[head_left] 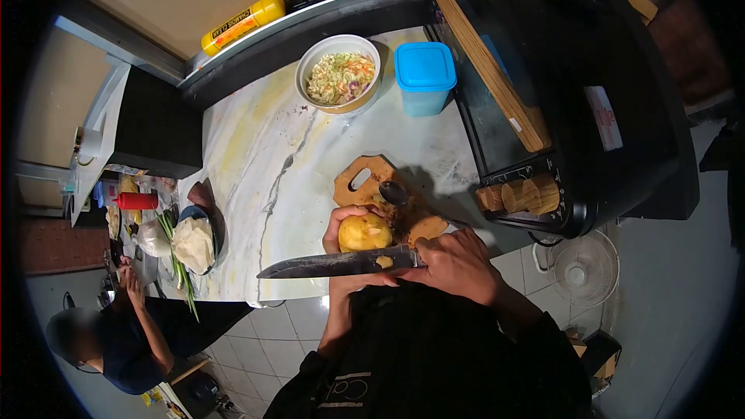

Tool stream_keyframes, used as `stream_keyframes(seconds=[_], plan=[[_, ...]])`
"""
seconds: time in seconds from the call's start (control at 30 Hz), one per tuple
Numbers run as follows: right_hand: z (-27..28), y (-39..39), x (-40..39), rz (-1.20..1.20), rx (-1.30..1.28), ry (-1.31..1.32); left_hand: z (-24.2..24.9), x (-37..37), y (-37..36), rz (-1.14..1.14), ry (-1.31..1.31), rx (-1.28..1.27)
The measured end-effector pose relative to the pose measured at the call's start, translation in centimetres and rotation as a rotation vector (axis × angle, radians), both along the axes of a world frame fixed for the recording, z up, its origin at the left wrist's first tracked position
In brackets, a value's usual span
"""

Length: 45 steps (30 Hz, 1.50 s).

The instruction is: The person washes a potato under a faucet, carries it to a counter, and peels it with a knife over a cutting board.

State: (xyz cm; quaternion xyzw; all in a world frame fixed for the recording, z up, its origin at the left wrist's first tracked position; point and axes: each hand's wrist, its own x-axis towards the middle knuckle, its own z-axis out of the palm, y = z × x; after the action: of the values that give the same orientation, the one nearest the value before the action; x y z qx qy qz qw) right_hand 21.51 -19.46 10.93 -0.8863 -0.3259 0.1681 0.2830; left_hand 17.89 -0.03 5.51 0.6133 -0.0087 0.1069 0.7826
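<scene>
My left hand (348, 282) is wrapped round a roundish yellow potato (365, 233) with a paler cut patch on it. In my right hand (459, 268) is the handle of a large kitchen knife (318, 264). Its long blade lies level just on my side of the potato and points left, with a small pale yellow piece stuck on it. Beyond my hands is a wooden cutting board (348, 181) with a cut-out grip, and on it a dark spoon-like utensil (393, 192) among brownish scraps, partly hidden by my hands.
A bowl of shredded vegetables (340, 77) and a blue-lidded container (425, 77) stand at the back. A black oven (574, 101) borders the right. To the left are a plate of pale food (192, 244), green onions (182, 271) and another person (136, 341) at work.
</scene>
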Motion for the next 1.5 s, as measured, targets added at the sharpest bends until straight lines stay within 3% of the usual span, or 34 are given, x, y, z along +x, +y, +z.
stream_keyframes(seconds=[0.33,0.63,1.1,1.5], plan=[[-0.4,0.0,-0.6,0.011,0.035,0.02,-1.0,-0.2,0.0,-0.046,-0.048,-0.101],[-0.4,0.3,-1.0,-0.019,0.039,-0.018,-1.1,-0.3,0.0,0.015,-0.092,0.045],[-0.6,0.2,-1.3,-0.081,0.066,-0.048,-0.1,0.1,-1.7,-0.013,-0.036,-0.242],[0.1,0.1,-0.5,-0.003,0.006,-0.027,-1.4,0.0,-1.7,0.011,0.06,-0.22]])
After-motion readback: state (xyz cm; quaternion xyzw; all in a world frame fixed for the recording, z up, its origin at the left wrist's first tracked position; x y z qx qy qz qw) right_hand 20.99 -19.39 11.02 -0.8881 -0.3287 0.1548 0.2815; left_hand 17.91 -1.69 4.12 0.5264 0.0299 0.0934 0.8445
